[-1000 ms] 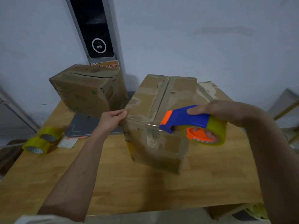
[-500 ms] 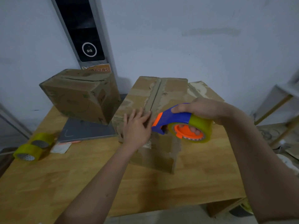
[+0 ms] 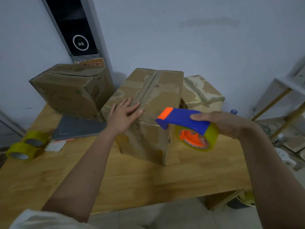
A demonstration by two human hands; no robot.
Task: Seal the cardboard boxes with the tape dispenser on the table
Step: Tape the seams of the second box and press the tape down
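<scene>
A light wooden table (image 3: 115,177) is seen with three worn brown cardboard boxes on it. The middle cardboard box (image 3: 148,116), its top seam covered with old tape, is stood at the table's centre; a second brown box (image 3: 71,90) is set to its left against the wall, and a third box (image 3: 201,93) just behind its right side. A flat grey board (image 3: 77,128) is laid under the left box's front edge. The left hand (image 3: 123,116) is pressed flat on the middle box's near top edge, fingers spread. The blue and orange tape dispenser (image 3: 186,124), loaded with a yellowish roll, is gripped by the right hand (image 3: 219,123), fingers curled over its handle, and held in the air just right of the middle box. Two yellowish tape rolls (image 3: 26,146) are laid touching at the table's left edge.
</scene>
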